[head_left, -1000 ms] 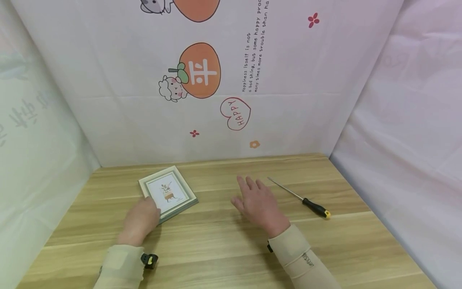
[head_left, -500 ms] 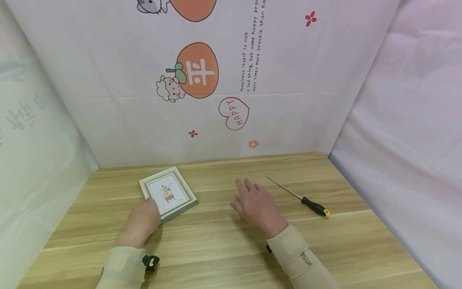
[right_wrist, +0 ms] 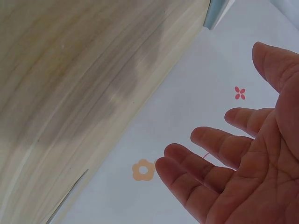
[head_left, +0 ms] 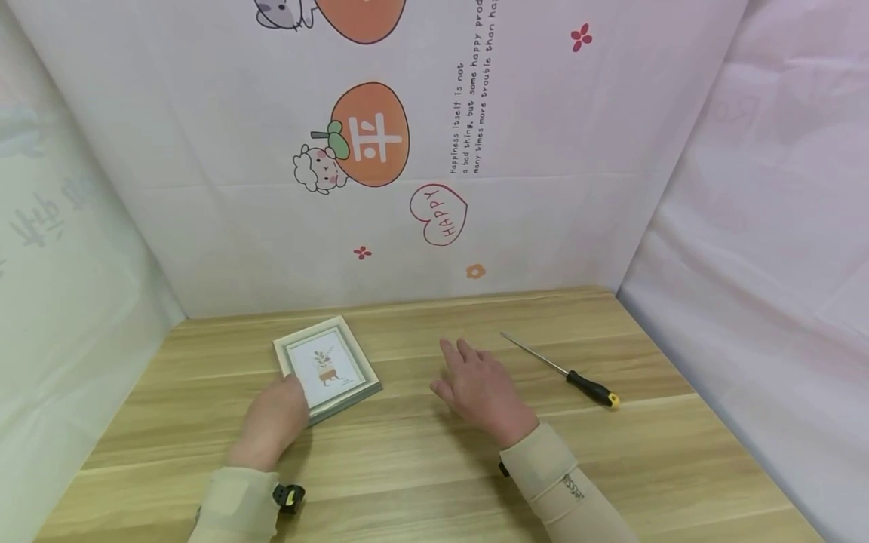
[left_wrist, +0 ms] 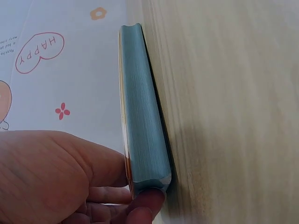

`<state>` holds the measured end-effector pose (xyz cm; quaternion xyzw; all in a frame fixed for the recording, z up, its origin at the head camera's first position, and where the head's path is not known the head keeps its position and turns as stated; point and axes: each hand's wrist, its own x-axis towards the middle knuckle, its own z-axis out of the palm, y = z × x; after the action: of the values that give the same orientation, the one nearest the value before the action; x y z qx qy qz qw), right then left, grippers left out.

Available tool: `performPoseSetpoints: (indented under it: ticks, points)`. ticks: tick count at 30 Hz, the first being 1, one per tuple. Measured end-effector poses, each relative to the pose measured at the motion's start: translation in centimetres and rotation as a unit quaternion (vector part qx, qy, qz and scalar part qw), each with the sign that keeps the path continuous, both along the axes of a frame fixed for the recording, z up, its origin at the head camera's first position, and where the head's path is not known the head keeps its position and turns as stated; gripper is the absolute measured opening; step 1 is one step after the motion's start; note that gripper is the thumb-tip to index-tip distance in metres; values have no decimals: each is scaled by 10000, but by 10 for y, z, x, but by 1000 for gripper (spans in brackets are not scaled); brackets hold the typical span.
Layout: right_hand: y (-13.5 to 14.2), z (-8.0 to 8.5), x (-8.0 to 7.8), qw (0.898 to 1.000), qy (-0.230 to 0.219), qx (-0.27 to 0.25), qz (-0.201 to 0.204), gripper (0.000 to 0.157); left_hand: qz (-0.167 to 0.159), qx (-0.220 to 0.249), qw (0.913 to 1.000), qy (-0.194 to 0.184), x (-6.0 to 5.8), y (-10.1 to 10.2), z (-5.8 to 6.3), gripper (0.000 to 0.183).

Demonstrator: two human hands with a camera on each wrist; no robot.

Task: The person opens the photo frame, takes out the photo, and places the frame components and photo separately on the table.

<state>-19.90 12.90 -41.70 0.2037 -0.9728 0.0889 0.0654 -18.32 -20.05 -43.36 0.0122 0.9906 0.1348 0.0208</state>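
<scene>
Left hand (head_left: 274, 415) grips a picture frame (head_left: 331, 368) — right hand (head_left: 483, 388) (loosely spread) hovers near a screwdriver (head_left: 585, 385).

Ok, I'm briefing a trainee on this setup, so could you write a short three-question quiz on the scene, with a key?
1. Which hand grips the picture frame?
2. True or false: the screwdriver lies on the table, to the right of the right hand.
3. The screwdriver's handle is: A) all red; B) black and yellow; C) plain white.

Key:
1. The left hand.
2. True.
3. B.
</scene>
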Motion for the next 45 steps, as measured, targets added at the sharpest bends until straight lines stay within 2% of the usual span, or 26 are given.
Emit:
performPoseSetpoints:
  ticks: [14,22,28,39,45]
  points:
    - [-4,1,0,9999,-50,102,-45,73,-259,-74,9992,283,3,10,-1,26]
    - [-6,1,1,9999,-74,124,-9,71,-377,-134,9989,250,5,14,-1,26]
    - [-8,-1,2,9999,-132,90,-41,70,-521,-182,9976,410,7,19,-3,24]
    - [-9,-6,4,10000,-38,2,36,64,-515,-38,9978,408,11,29,-3,30]
    - [-10,-8,2,9999,0,147,1,65,-611,-39,9971,452,12,35,-1,28]
